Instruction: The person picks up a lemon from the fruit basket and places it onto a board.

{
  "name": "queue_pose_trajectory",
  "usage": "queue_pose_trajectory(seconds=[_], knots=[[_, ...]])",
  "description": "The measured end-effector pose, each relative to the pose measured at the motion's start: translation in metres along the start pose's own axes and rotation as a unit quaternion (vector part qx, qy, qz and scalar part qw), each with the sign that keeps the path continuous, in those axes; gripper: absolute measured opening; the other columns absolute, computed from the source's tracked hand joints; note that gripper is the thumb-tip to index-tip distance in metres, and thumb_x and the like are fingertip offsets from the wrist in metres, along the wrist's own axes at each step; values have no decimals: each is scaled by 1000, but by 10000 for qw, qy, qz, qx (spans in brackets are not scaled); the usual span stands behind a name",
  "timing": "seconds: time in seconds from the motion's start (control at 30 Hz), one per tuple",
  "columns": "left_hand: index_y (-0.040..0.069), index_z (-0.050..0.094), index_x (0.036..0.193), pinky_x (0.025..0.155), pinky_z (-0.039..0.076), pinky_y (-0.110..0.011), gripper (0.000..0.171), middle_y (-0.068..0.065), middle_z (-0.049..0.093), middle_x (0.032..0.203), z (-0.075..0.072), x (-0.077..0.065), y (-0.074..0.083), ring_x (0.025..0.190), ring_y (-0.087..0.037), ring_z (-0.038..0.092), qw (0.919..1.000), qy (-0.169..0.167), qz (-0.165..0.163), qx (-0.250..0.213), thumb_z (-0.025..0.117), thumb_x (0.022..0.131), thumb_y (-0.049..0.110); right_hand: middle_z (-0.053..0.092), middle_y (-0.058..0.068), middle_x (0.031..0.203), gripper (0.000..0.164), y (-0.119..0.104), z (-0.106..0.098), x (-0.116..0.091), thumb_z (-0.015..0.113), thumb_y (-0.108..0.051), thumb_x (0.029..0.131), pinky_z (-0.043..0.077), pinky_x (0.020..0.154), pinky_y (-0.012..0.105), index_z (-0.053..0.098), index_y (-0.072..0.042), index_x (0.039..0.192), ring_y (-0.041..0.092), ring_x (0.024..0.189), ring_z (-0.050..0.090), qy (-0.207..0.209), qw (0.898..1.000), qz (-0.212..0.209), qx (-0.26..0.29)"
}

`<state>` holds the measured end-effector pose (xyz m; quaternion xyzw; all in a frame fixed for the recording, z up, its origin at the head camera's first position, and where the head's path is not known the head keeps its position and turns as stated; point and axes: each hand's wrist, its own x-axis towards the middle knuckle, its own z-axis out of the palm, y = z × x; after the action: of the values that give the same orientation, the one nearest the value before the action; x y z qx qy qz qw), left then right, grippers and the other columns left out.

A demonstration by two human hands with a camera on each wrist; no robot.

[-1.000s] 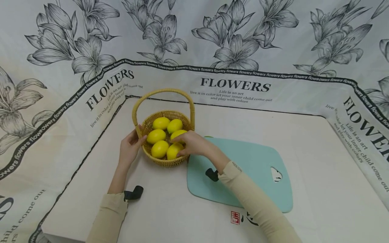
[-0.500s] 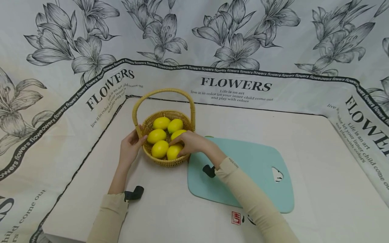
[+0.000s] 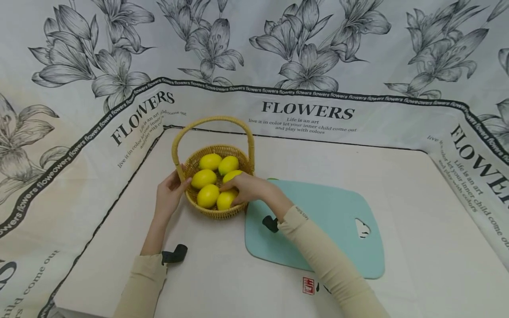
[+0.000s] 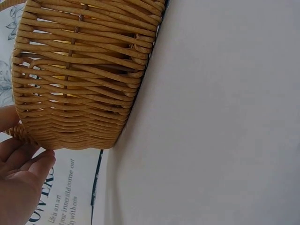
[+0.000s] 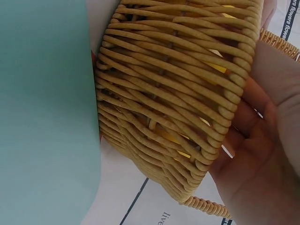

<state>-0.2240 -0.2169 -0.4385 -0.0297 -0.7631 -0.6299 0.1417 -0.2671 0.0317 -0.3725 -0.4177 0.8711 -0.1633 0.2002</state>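
The lemon (image 3: 225,202) has stayed put; right fingers (image 3: 237,182) curl round it; left fingers (image 4: 22,155) pinch the basket (image 4: 89,126).

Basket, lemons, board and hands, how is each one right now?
Basket: upright, handle standing up.
Lemons: six showing, whole, inside the basket.
Board: lying flat on the table, partly hidden by the right sleeve.
Left hand: holding the basket's side.
Right hand: reaching into the basket, fingers round the near-right lemon.
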Motion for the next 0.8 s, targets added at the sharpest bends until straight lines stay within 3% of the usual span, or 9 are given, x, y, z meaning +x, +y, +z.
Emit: queue_pose_trajectory(seconds=[0.27, 0.43, 0.57, 0.8], knots=[[-10, 40, 140, 101, 41, -18, 52, -23, 45, 142, 3, -9, 29, 131, -36, 43, 9999, -85, -123, -51, 62, 94, 5, 62, 1, 128, 50, 0, 3, -2, 77, -23, 84, 40, 106, 31, 61, -10, 130, 16, 119, 53, 184, 9997, -63, -123], [-11, 40, 139, 101, 41, -20, 51, -25, 44, 142, 4, -12, 37, 130, -38, 43, 9998, -71, -176, 51, 60, 95, 5, 65, 1, 123, 50, -1, 5, -3, 78, -25, 83, 44, 101, 27, 63, -9, 128, 15, 113, 57, 356, 9991, -103, -225], [-10, 41, 139, 105, 41, -26, 51, -24, 45, 141, 4, -11, 32, 130, -36, 43, 9998, -36, -178, 54, 61, 95, 5, 65, 1, 122, 49, -2, 6, -5, 78, -27, 82, 45, 99, 27, 65, -11, 127, 14, 111, 58, 442, 9986, -36, -299], [-1, 44, 141, 105, 40, -26, 53, -15, 48, 142, 0, -3, 5, 131, -29, 45, 9999, 26, -110, -39, 65, 94, 12, 66, 0, 121, 49, -5, 5, -4, 78, -30, 82, 46, 99, 28, 65, -14, 126, 14, 109, 59, 443, 9980, 52, -441]])
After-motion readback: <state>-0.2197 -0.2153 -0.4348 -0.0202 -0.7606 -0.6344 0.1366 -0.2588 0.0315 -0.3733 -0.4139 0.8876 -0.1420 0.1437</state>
